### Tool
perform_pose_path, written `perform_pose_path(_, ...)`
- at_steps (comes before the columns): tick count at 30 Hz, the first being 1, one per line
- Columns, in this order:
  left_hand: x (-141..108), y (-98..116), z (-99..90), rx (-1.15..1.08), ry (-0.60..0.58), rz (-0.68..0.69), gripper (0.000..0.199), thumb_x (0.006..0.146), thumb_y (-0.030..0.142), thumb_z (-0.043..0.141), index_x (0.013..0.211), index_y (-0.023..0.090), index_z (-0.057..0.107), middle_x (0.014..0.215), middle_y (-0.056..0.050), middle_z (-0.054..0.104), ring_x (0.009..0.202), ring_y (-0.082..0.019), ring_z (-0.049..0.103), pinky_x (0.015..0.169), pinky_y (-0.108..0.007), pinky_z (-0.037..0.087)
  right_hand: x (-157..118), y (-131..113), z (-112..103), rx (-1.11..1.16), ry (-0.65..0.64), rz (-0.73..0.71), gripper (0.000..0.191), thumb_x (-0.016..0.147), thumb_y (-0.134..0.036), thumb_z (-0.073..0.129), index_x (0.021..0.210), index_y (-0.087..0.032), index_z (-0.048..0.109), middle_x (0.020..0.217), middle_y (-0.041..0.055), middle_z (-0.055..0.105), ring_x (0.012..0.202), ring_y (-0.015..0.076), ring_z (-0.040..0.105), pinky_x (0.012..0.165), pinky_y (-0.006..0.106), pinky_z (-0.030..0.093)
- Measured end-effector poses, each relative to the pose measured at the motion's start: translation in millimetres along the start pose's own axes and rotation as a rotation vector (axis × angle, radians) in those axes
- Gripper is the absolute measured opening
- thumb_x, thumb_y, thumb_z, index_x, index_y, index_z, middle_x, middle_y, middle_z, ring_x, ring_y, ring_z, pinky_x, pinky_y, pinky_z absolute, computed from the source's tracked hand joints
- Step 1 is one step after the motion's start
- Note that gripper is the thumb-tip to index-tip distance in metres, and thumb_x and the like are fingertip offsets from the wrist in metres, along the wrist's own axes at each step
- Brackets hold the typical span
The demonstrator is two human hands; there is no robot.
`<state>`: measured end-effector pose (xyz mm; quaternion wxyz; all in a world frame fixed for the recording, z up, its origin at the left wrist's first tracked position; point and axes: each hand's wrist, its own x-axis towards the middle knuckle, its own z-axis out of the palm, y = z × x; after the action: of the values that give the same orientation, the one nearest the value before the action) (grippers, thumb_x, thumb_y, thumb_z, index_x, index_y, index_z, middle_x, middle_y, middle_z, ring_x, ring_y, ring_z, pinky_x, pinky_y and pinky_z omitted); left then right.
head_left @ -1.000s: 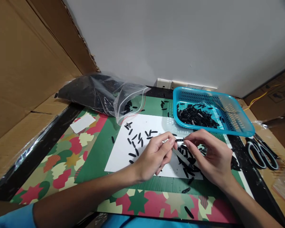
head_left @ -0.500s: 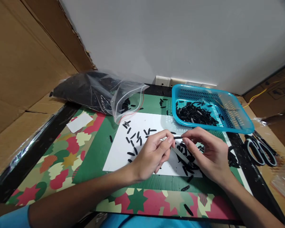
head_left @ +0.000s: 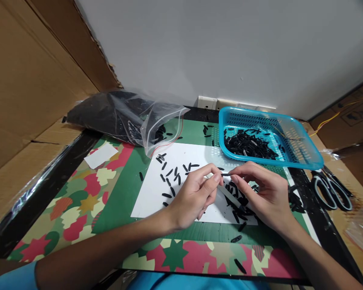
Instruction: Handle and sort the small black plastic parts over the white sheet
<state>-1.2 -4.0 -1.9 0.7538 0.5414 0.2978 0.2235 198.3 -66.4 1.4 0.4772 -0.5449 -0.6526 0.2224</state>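
A small, narrow black piece (head_left: 226,175) spans the gap between my two hands above a white sheet of paper (head_left: 148,201). My left hand (head_left: 198,193) pinches its left end between thumb and fingertips. At the other end, my right hand (head_left: 263,193) has thumb and forefinger closed on it. A pale, slim strip (head_left: 230,197) slants down to the right from my left hand; whether that hand grips it is hard to see. Several loose black pieces (head_left: 168,181) lie scattered on the paper, with a denser cluster (head_left: 237,211) beneath my right hand.
A blue plastic basket (head_left: 317,163) with many black pieces stands at the back right. Black-handled scissors (head_left: 331,189) lie beside it. At the back left rests a large zip bag (head_left: 109,117) full of dark material. A small white card (head_left: 101,156) lies on the patterned mat (head_left: 78,201).
Almost nothing differs. Both hands hold nearly the same position, and the black piece between them has tilted very slightly.
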Motion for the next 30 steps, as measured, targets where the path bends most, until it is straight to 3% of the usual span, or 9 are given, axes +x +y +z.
perform_pose_path(30, 0.4, -3.1, -1.0, 0.011, -0.015, 0.015, 0.033, 0.106, 0.057, 0.055, 0.104, 0.024, 0.055, 0.049, 0.013, 0.038, 0.034, -0.005, 0.03, 0.034, -0.012, 0.03, -0.9, 0.5, -2.3, -0.032, 0.011, -0.059, 0.009, 0.099, -0.016, 0.071, 0.102, -0.023, 0.076, 0.088, 0.0008, 0.074, 0.071, 0.0146, 0.066, 0.064, 0.028, 0.052)
